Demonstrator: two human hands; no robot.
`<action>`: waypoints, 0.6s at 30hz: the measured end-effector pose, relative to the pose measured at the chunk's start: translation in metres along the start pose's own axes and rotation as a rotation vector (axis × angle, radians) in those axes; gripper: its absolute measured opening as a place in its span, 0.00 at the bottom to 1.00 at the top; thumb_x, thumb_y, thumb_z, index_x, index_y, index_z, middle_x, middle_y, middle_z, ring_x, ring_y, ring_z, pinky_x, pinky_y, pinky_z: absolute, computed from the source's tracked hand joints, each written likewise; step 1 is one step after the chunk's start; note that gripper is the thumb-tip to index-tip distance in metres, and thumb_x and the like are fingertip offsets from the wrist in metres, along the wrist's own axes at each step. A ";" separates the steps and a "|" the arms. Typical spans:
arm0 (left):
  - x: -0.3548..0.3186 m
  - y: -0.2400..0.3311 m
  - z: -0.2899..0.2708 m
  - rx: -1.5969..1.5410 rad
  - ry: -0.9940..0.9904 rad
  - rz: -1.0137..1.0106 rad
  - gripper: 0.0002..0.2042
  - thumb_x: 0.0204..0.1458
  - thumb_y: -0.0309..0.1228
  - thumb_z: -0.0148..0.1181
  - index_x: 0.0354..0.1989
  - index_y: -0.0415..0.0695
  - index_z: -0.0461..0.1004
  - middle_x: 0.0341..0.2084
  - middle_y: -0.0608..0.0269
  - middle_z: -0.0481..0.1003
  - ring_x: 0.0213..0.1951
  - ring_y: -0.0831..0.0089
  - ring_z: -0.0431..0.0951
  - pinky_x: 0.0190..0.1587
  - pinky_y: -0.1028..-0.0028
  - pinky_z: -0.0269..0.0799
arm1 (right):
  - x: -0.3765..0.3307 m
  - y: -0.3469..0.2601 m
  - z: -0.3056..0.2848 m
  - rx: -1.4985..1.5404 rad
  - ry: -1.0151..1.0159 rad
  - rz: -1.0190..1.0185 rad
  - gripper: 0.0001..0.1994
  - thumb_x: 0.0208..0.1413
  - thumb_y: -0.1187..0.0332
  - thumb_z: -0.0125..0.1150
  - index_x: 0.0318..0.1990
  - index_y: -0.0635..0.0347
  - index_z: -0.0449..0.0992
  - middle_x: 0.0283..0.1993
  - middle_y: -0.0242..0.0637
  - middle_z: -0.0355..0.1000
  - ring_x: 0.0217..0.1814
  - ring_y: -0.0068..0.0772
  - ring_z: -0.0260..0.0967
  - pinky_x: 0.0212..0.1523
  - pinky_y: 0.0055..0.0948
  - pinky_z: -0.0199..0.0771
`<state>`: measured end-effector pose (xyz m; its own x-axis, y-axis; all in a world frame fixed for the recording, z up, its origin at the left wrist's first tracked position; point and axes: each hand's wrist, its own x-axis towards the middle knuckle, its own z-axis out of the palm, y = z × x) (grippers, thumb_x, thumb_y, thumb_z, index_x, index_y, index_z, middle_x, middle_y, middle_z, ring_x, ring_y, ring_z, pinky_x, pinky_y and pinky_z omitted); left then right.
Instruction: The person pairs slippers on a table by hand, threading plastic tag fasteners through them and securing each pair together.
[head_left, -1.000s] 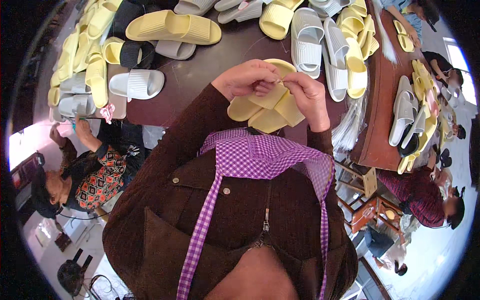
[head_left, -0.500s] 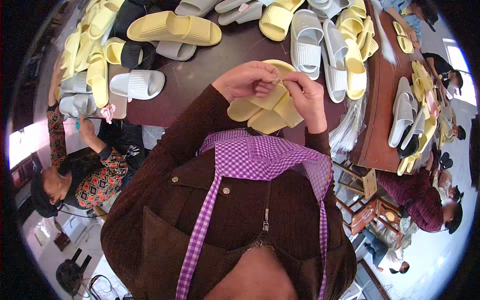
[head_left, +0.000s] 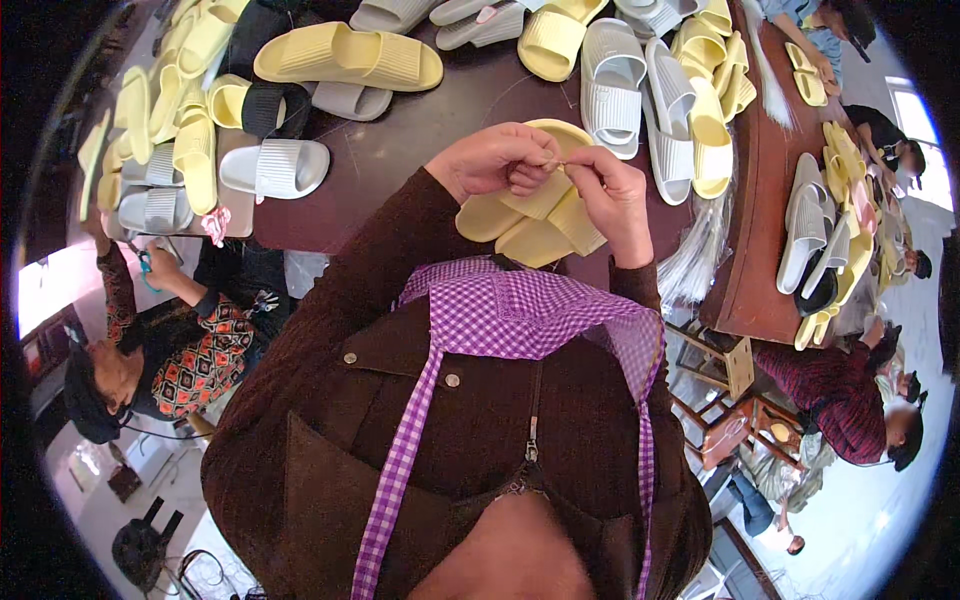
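Both of my hands meet over a pair of yellow slides [head_left: 545, 238] near the table's front edge. My left hand [head_left: 497, 160] is curled, with thumb and index finger pinched at the fingertips. Close against it, my right hand [head_left: 617, 200] also pinches with thumb and index finger. Whatever sits between the fingertips is too small to make out. The slides lie partly hidden beneath my hands, ribbed straps upward, one sole crossing the other.
Grey slides [head_left: 612, 90] and more yellow ones [head_left: 345, 57] line the dark red table [head_left: 400, 140]. Clear plastic strands [head_left: 700, 255] hang off its right edge. At left, a co-worker [head_left: 185, 365] holds blue-handled scissors [head_left: 147, 262]. Wooden stools [head_left: 735, 365] stand at right.
My hands have barely moved and stay pinched together. The co-worker at left has drawn an arm back from the slides, and the scissors are now more plainly in view.
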<state>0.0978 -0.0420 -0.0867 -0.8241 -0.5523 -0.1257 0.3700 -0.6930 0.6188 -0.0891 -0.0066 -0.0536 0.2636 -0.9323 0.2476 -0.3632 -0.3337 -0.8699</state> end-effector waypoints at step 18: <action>0.000 0.002 -0.002 -0.086 -0.104 -0.085 0.06 0.51 0.30 0.51 0.25 0.42 0.65 0.13 0.75 0.54 0.14 0.86 0.51 0.16 0.82 0.45 | 0.001 -0.003 -0.002 -0.047 -0.040 -0.065 0.05 0.48 0.80 0.56 0.33 0.65 0.74 0.25 0.32 0.72 0.28 0.16 0.66 0.32 0.18 0.68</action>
<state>0.0996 -0.0444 -0.0867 -0.8924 -0.4419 -0.0908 0.3285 -0.7745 0.5405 -0.0895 -0.0073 -0.0500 0.3234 -0.9025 0.2844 -0.3852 -0.4001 -0.8316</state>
